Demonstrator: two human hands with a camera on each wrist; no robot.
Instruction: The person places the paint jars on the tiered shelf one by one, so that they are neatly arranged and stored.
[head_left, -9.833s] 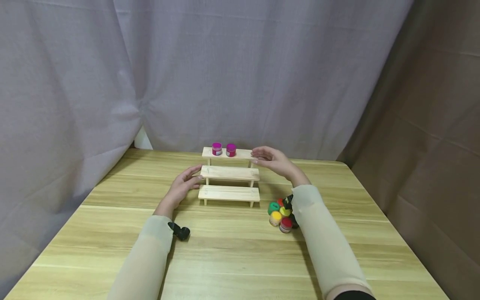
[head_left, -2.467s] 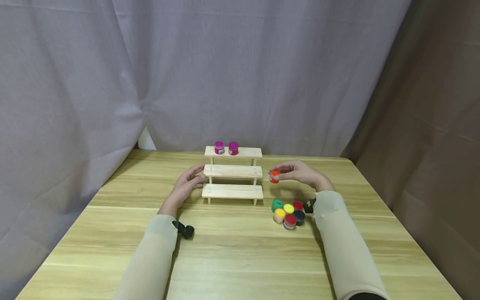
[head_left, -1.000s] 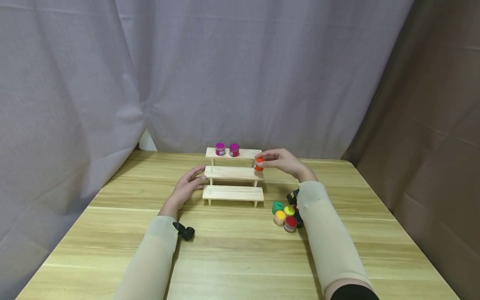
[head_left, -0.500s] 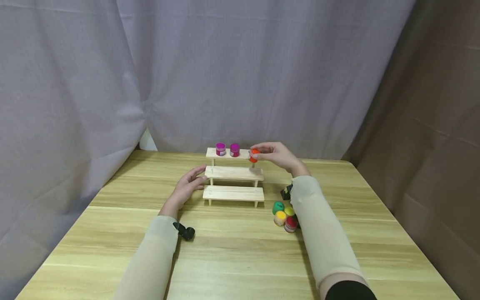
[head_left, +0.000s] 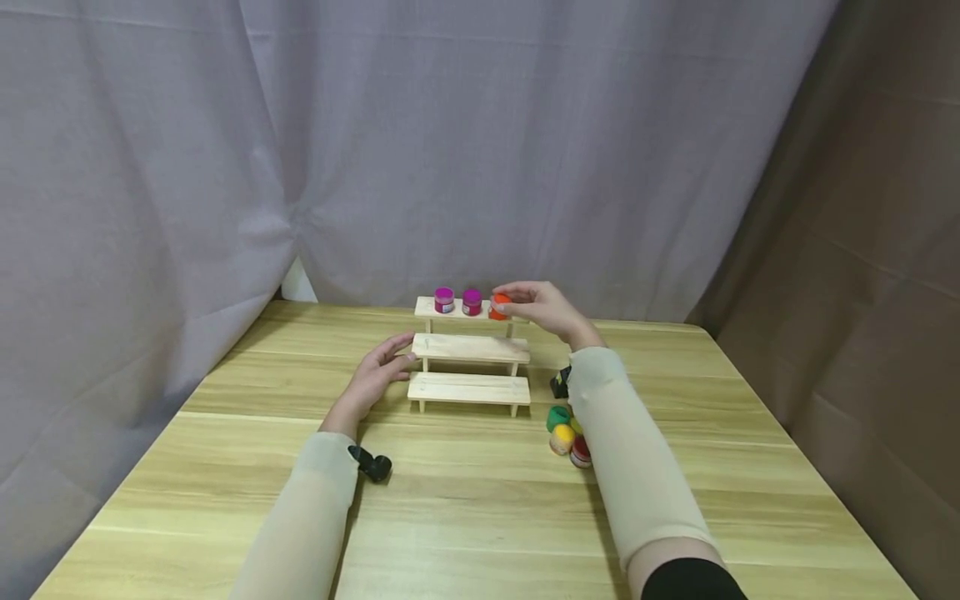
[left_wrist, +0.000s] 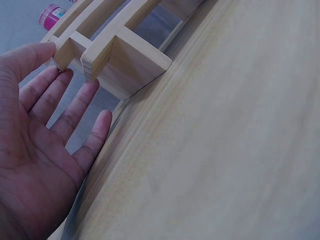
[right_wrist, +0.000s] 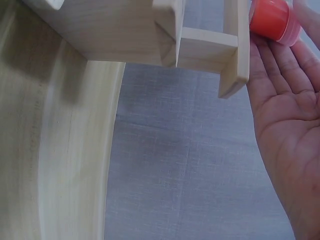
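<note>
Our right sleeve (head_left: pixel 633 458) is blocking part of the jar cluster on the table (head_left: pixel 450 508), so we're counting just four: one green jar (head_left: pixel 557 418), one red jar (head_left: pixel 581 452), two yellow jars (head_left: pixel 562 439). Our right hand (head_left: pixel 551 311) is pinching one orange jar (head_left: pixel 497 313) at the wooden rack (head_left: pixel 469 347)'s top step beside two purple jars (head_left: pixel 472 302), while our left hand (head_left: pixel 372 377) is resting, fingers spread, against the rack's left end.

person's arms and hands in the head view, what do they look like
The left hand and right hand are bare. The left sleeve and right sleeve are pale cream and reach the wrists. The left wrist camera and right wrist camera are black. A black cuff shows past the right sleeve.
</note>
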